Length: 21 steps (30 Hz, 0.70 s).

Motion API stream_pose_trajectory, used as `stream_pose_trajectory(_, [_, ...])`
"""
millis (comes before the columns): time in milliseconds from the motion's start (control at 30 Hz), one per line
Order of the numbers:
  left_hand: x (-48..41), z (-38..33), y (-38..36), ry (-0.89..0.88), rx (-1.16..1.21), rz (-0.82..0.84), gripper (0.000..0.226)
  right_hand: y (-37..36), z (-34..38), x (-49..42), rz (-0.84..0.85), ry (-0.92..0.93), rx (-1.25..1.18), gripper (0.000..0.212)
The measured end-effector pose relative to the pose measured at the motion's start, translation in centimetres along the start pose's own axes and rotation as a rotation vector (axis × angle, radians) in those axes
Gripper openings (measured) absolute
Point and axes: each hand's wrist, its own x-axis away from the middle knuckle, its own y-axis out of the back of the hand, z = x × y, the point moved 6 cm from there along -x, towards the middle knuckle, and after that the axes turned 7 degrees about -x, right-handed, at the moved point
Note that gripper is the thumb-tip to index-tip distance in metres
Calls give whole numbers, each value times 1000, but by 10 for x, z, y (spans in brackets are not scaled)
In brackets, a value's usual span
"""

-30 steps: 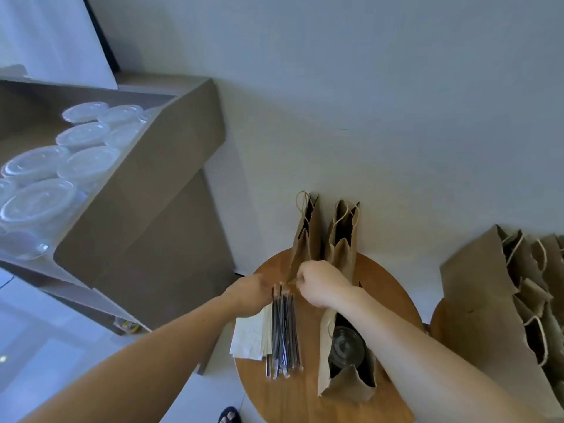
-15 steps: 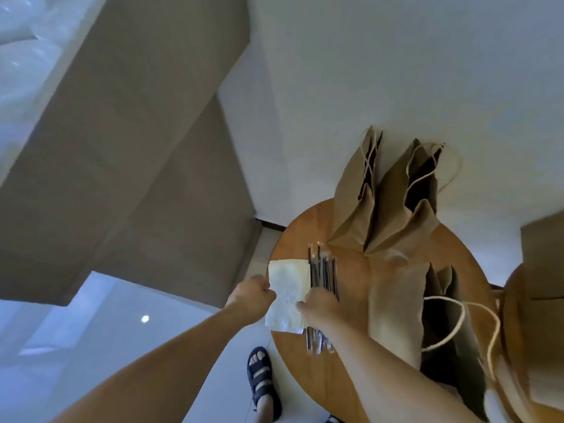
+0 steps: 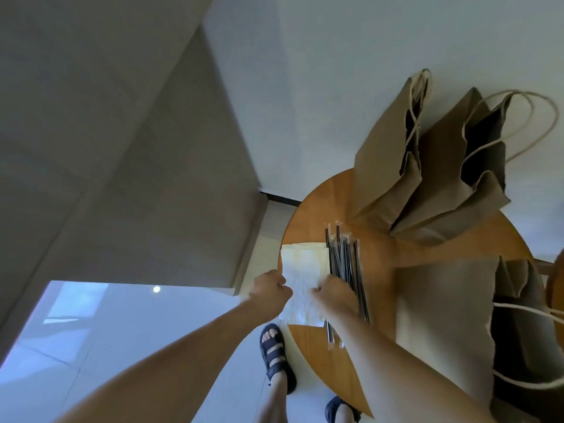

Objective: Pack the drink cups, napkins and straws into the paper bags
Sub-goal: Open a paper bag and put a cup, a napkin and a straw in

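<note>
A white napkin stack [image 3: 302,276] lies at the left edge of the round wooden table [image 3: 378,248]. My left hand [image 3: 270,293] pinches the top napkin's left side, and my right hand [image 3: 334,296] pinches its right side. A bundle of black wrapped straws [image 3: 345,254] lies just right of the napkins, partly under my right hand. Two brown paper bags [image 3: 387,166] [image 3: 451,190] stand open at the back of the table. A third open bag [image 3: 457,315] stands at the right, near my right forearm. No cups show.
A tall grey-brown counter [image 3: 128,166] rises on the left, with a white wall behind the table. My sandalled feet [image 3: 274,355] stand on the pale tiled floor below the table's edge. Another wooden surface [image 3: 557,288] shows at the far right.
The view has tilted down and left, so the shelf of lidded cups is out of sight. Both hands came back from the straws and bags to the napkin stack and now pinch a napkin.
</note>
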Motion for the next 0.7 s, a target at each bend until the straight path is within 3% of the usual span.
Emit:
stream_pose_trajectory(200, [3, 2, 2, 40, 54, -8, 35, 7, -4, 0, -35, -14, -55, 19])
stream_pose_trajectory(333, [5, -1, 5, 48, 146, -68, 23, 12, 2, 8, -39, 64, -378, 12])
stream_pose_trajectory(500, [4, -10, -1, 148, 472, -10, 28, 24, -4, 27, -9, 92, -865, 22])
stream_pose_trajectory(600, [6, -19, -12, 222, 761, 142, 30, 28, -7, 39, 72, 146, -1026, 34])
stream_pose_trajectory(700, [8, -26, -18, 226, 921, 200, 27, 30, -23, 42, 75, 140, -1096, 24])
